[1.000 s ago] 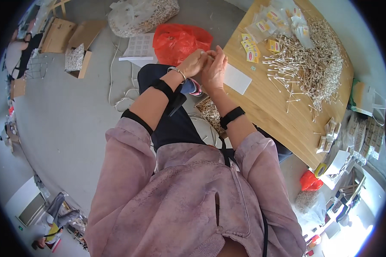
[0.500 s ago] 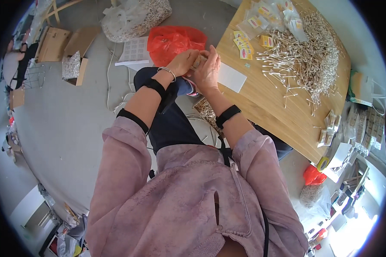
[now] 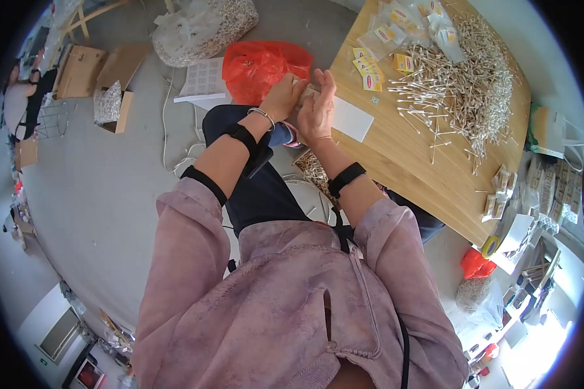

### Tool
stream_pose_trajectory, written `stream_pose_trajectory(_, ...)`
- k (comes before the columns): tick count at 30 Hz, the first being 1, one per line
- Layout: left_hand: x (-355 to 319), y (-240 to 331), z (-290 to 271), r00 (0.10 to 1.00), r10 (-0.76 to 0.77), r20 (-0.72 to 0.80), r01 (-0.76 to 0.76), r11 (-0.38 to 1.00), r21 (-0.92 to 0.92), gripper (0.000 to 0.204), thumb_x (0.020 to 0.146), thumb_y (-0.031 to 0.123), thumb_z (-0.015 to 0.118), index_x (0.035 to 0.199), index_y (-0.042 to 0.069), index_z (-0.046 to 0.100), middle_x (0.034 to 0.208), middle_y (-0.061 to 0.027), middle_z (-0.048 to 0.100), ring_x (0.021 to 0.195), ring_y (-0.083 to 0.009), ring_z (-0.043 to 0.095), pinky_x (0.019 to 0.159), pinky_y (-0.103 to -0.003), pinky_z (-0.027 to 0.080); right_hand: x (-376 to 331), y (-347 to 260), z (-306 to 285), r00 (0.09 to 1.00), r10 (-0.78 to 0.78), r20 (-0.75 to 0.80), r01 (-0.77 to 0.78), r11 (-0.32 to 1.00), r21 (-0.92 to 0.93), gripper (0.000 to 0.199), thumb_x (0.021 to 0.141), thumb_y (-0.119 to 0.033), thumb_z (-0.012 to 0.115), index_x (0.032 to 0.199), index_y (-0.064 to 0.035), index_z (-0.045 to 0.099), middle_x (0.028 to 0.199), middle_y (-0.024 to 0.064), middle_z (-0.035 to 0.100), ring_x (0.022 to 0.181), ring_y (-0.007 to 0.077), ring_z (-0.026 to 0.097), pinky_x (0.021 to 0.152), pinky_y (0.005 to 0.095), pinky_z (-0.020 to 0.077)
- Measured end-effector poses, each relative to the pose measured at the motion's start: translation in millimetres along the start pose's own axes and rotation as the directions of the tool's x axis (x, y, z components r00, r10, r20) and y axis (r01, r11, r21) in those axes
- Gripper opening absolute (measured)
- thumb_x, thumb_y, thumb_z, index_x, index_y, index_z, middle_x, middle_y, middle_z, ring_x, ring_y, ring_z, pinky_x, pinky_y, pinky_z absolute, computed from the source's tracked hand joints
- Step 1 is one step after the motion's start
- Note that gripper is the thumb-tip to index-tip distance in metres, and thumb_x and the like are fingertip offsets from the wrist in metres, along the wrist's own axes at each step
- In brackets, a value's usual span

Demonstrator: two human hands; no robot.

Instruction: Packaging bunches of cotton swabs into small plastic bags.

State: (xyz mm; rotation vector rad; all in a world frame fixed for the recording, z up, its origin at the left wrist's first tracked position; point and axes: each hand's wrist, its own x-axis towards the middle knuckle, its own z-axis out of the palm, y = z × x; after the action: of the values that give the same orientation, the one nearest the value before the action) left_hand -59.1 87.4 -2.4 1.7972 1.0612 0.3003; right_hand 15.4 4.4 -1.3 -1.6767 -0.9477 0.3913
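Observation:
My left hand (image 3: 282,98) and my right hand (image 3: 316,115) meet in front of me, beside the table's left edge. Between them they hold a small pack of cotton swabs (image 3: 309,94), mostly covered by the fingers. The left fingers are closed around one side of it; the right hand presses the other side, its fingers pointing up. A white card (image 3: 352,120) lies on the table just right of my right hand. Behind my left hand sits a red plastic bag (image 3: 259,63).
A big heap of loose cotton swabs (image 3: 480,78) covers the wooden table's (image 3: 428,175) far right. Yellow-and-white labels (image 3: 370,72) and clear bags (image 3: 386,35) lie near it; filled packs (image 3: 496,194) sit at the right edge. Floor: bag of swabs (image 3: 204,32), cardboard box (image 3: 120,97), white cables (image 3: 165,129).
Both hands stay together on the pack. The left hand has tilted and shifted slightly, and the right fingers have straightened upward. Little else differs.

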Motion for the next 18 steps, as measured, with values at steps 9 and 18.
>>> stream_pose_trajectory(9,10,-20,-3,0.992,0.105,0.075,-0.104,0.994,-0.02,0.037,0.095,0.036,0.044,0.094,-0.001,0.05,0.088,-0.0242,0.058,0.085,-0.0393,0.058,0.072,-0.042,0.044,-4,-6,-5,1.0,-0.029,0.004,0.028,0.986,0.165,0.066,0.075,0.004,0.039,0.139,0.0031,0.022,0.137,0.0271,0.036,0.128,0.0395,0.036,0.108,0.04,0.0269)
stream_pose_trajectory(18,12,-28,-8,0.993,0.116,0.015,-0.115,0.993,-0.034,0.037,0.095,0.037,0.044,0.094,0.0,0.05,0.089,-0.0252,0.058,0.087,-0.0395,0.058,0.073,-0.041,0.045,-2,-7,3,0.994,-0.099,0.034,0.094,0.987,0.134,0.066,0.079,0.001,0.041,0.14,0.005,0.017,0.146,0.0311,0.017,0.136,0.0442,0.02,0.112,0.0411,0.0178)
